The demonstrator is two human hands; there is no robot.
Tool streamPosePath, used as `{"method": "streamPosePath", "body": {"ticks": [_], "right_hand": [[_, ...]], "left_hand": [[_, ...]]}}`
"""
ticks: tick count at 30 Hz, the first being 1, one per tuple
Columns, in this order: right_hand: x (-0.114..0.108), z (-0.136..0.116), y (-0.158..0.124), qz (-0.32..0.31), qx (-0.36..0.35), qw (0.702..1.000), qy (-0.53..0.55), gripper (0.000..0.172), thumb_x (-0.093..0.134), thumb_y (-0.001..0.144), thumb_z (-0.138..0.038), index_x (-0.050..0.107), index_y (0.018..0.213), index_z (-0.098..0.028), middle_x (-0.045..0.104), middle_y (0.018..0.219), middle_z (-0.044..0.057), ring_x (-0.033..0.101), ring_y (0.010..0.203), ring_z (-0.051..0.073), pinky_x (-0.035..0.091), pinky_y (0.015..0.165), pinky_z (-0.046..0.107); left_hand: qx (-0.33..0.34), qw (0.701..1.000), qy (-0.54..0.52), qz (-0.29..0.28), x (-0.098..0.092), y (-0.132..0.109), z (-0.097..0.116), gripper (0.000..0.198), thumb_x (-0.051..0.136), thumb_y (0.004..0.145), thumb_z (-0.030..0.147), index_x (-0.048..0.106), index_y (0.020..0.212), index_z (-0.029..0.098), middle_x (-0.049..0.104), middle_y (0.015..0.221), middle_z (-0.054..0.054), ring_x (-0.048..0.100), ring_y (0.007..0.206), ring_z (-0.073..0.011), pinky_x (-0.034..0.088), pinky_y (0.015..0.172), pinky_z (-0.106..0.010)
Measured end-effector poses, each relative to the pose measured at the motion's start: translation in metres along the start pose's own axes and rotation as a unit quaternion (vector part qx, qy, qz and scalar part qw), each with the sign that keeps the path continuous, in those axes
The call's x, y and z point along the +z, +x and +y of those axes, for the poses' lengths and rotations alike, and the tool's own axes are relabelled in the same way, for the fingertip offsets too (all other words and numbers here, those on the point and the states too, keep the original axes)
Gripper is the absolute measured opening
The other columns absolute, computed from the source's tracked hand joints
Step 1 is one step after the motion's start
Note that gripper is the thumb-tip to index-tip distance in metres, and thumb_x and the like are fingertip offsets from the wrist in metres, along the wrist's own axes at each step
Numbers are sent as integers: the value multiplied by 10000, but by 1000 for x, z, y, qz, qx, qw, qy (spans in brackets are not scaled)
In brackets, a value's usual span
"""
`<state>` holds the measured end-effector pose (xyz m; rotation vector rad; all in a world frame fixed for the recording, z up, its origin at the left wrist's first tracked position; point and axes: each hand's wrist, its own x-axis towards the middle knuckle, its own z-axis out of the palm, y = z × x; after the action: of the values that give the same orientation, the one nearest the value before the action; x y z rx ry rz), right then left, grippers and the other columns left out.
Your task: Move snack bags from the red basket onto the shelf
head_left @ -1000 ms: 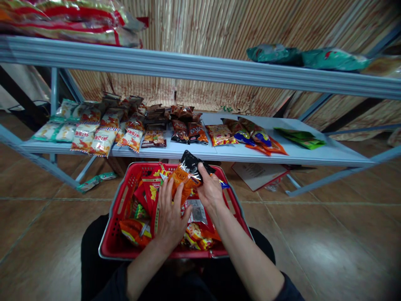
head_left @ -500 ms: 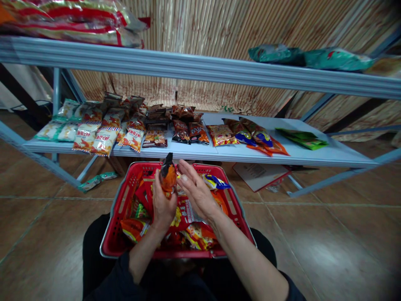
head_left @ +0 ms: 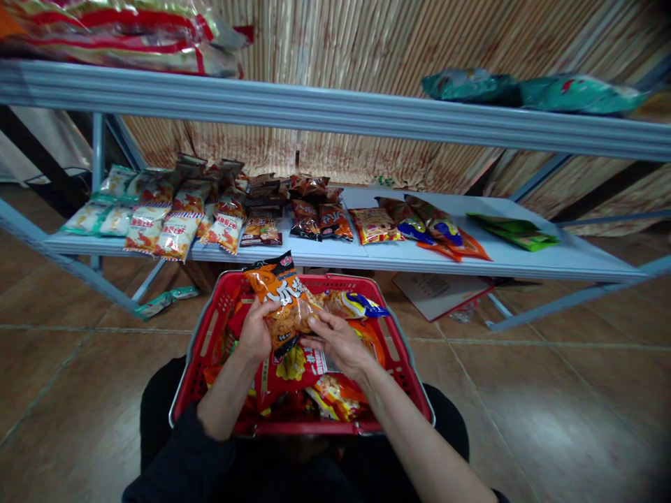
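An orange and black snack bag (head_left: 286, 302) is held up over the red shopping basket (head_left: 183, 381), its printed front turned toward me. My left hand (head_left: 256, 332) grips its left side, thumb lying across the front. At its lower right edge, my right hand (head_left: 338, 342) pinches it between thumb and fingers. Below, the basket holds several snack packs, among them a red bag with yellow pictures (head_left: 291, 367), an orange and yellow bag (head_left: 338, 397) and a bag with a blue and yellow end (head_left: 359, 305).
A blue-grey shelf (head_left: 419, 262) behind the basket carries rows of small snack bags (head_left: 175, 230) and flat green packs (head_left: 516, 230). Its upper rail (head_left: 325, 115) crosses above. Teal packs (head_left: 157, 304) and a white and red carton (head_left: 437, 292) lie beneath on the tiled floor.
The snack bag has turned from edge-on to front-facing. My right hand, beside it with fingers stretched before, has moved down and taken hold of its lower right edge.
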<state>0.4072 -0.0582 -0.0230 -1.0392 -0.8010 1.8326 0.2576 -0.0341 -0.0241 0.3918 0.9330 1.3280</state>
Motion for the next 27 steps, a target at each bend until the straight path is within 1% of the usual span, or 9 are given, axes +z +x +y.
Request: {"method": "streamPosePath", "body": {"ticks": [4, 9, 12, 14, 16, 18, 20, 23, 27], "right_hand": [[-2, 2, -2, 10, -8, 1000, -5, 310, 714, 707, -311, 663, 1001, -226, 680, 1025, 39, 634, 891, 145, 538, 687, 243], [-3, 4, -6, -3, -1, 1000, -11, 343, 718, 698, -355, 646, 1012, -239, 673, 1041, 48, 634, 906, 172, 533, 694, 282], [-3, 7, -8, 15, -7, 1000, 5, 360, 723, 690, -371, 641, 1018, -248, 678, 1026, 44, 636, 895, 177, 528, 713, 306], [-4, 8, -8, 36, -17, 999, 19, 359, 731, 679, -371, 647, 1006, -246, 677, 1030, 45, 632, 900, 180, 522, 721, 315], [-5, 9, -7, 61, -30, 997, 38, 357, 745, 663, -363, 655, 987, -242, 675, 1037, 47, 627, 906, 183, 516, 731, 321], [-8, 8, -6, 86, -43, 994, 55, 356, 755, 651, -356, 658, 974, -240, 674, 1044, 45, 623, 911, 183, 509, 742, 326], [-12, 7, -4, 104, -52, 991, 66, 366, 755, 656, -355, 653, 990, -246, 669, 1060, 38, 617, 923, 181, 501, 756, 325], [-16, 5, -3, 106, -55, 991, 61, 390, 746, 668, -372, 644, 1024, -252, 665, 1078, 39, 611, 949, 187, 489, 780, 328], [-16, 3, -4, 105, -51, 992, 41, 413, 753, 648, -403, 651, 1014, -242, 672, 1053, 51, 613, 951, 206, 488, 790, 345]], "left_hand": [[-17, 1000, -1, -6, 0, 1, -4, 375, 613, 558, 163, 573, 930, 174, 668, 757, 17, 646, 705, -166, 504, 735, -324], [-48, 997, -9, -53, -2, 1, -5, 450, 610, 573, 147, 571, 1022, 162, 696, 865, -32, 659, 820, -210, 516, 763, -348], [-54, 995, -2, -87, -1, 1, -5, 483, 646, 607, 175, 564, 1084, 172, 694, 953, -51, 652, 890, -222, 509, 803, -353], [-40, 993, 17, -106, -1, 1, -6, 483, 680, 642, 227, 560, 1108, 186, 683, 1015, -60, 638, 943, -221, 498, 831, -344], [-33, 992, 56, -107, -2, 0, -8, 457, 702, 665, 297, 575, 1088, 182, 670, 1058, -75, 623, 985, -224, 488, 846, -330], [-43, 989, 106, -94, -6, -2, -13, 440, 717, 662, 357, 596, 1041, 169, 658, 1089, -94, 613, 1005, -230, 488, 839, -319], [-61, 982, 146, -99, -10, -5, -20, 466, 725, 653, 396, 595, 1037, 164, 638, 1131, -109, 607, 1014, -244, 503, 803, -325], [-66, 975, 172, -125, -15, -10, -28, 565, 734, 632, 417, 560, 1101, 152, 618, 1157, -130, 609, 999, -264, 525, 728, -332], [-63, 972, 188, -130, -13, -13, -28, 601, 728, 625, 404, 553, 1121, 113, 647, 1087, -138, 623, 957, -260, 517, 735, -328]]}}
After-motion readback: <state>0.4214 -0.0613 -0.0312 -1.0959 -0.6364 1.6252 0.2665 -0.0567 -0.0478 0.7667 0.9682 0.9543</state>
